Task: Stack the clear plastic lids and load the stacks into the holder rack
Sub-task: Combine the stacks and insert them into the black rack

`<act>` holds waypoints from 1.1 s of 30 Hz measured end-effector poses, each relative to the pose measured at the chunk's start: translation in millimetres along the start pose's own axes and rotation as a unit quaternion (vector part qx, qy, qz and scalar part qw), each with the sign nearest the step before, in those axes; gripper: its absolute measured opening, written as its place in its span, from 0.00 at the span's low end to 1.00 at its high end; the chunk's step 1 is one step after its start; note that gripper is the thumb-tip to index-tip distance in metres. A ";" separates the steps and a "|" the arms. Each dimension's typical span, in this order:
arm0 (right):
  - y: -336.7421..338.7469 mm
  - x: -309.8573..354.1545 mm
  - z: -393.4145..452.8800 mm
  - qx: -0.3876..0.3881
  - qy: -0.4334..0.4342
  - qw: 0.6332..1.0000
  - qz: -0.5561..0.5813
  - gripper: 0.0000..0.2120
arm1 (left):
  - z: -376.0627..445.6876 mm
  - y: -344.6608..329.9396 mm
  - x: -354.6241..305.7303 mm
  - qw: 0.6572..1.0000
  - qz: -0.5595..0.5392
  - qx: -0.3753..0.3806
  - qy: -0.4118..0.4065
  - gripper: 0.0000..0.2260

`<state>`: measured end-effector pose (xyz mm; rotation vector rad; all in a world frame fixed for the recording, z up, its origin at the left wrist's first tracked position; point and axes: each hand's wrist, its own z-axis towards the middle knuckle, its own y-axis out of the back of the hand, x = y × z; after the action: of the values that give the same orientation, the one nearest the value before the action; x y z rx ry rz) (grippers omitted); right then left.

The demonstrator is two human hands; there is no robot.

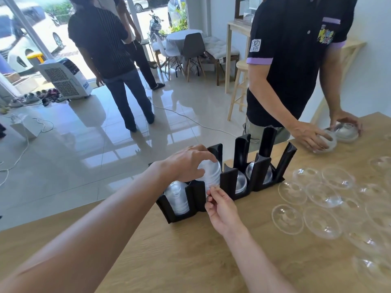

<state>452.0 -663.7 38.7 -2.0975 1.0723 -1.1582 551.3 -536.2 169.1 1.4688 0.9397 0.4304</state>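
Wooden table [169,261] with the rack [224,182] as landmark. Nearest the viewer, the right hand [222,208] sits at the rack's front edge, fingers curled, its fingertips pinching the lower rim of a lid stack [209,172]. The left hand [188,163] curls over the top of the same stack, fingers and thumb gripping it. The stack lies in the rack's second slot from the left, its long axis running front to back along the slot and tilted upward toward the far end. In the slot to its left rests another stack [176,197], lying the same way. The two slots to the right each hold domed lids [241,182], domes facing the viewer. The rack, black, stands slantwise at the table's far edge, with tall dividers rising at its back. To the right of the rack, loose lids [321,195] lie scattered singly on the table. Beyond and right of the rack, a second person [296,60] in a dark polo shirt holds lids [338,134] under both hands; the sleeve badge bears writing too small to read. Behind the rack, on the tiled floor, two people stand with backs turned, beside a white cooler [65,79] whose blue label is illegible.
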 end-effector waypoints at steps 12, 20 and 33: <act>11.3 -6.5 11.2 -0.063 -0.004 0.997 -0.044 0.05 | 27.6 -11.4 -11.3 0.992 0.105 0.069 0.027 0.22; 26.0 -3.7 13.2 -0.109 -0.014 0.988 -0.113 0.08 | 24.7 -26.1 -2.5 0.994 0.091 0.053 0.019 0.22; 34.4 7.3 -34.9 -0.056 0.055 0.934 -0.349 0.08 | -9.8 -16.6 -9.0 0.999 0.034 -0.015 0.012 0.17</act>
<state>410.8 -691.0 34.5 -2.6288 0.4252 -1.5721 533.7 -538.6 157.3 1.4738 0.9002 0.5125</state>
